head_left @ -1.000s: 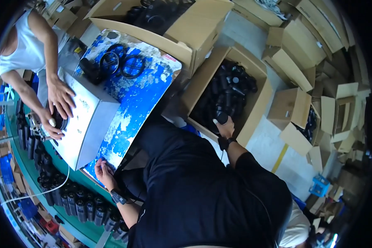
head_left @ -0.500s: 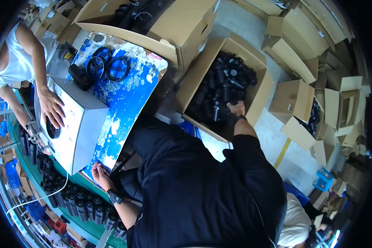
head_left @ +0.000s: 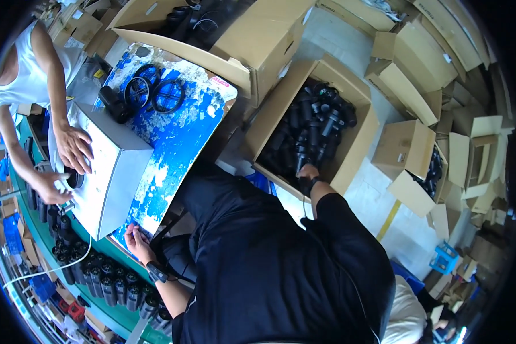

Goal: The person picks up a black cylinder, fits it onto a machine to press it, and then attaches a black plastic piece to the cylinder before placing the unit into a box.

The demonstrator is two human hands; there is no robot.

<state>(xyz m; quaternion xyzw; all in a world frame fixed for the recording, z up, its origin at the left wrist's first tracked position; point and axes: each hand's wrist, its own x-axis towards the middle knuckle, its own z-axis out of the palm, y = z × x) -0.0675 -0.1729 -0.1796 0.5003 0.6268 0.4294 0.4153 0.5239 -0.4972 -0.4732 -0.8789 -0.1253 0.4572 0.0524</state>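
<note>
My right hand (head_left: 308,172) is down in the near end of an open cardboard box (head_left: 350,166). Its fingers are closed around a black cylindrical part (head_left: 301,159) with a shiny end. Many similar black parts (head_left: 312,117) lie heaped beyond it. At the near corner of the worn blue tabletop (head_left: 180,152), my left hand (head_left: 137,241) rests with curled fingers; anything inside them is hidden. Two black rings with spokes (head_left: 167,96) and a black cylinder (head_left: 114,105) lie at the table's far end.
On the left, a co-worker's hands (head_left: 73,149) are at a white box-shaped fixture (head_left: 112,172) with a round opening. Black cylinders stand in rows on a green conveyor (head_left: 77,289). A large carton (head_left: 264,46) borders the table; more cartons (head_left: 404,146) stand at right.
My right hand has moved nearer and left inside the box, onto a black cylindrical part. My left hand stays put. The co-worker's lower hand has come up beside the fixture.
</note>
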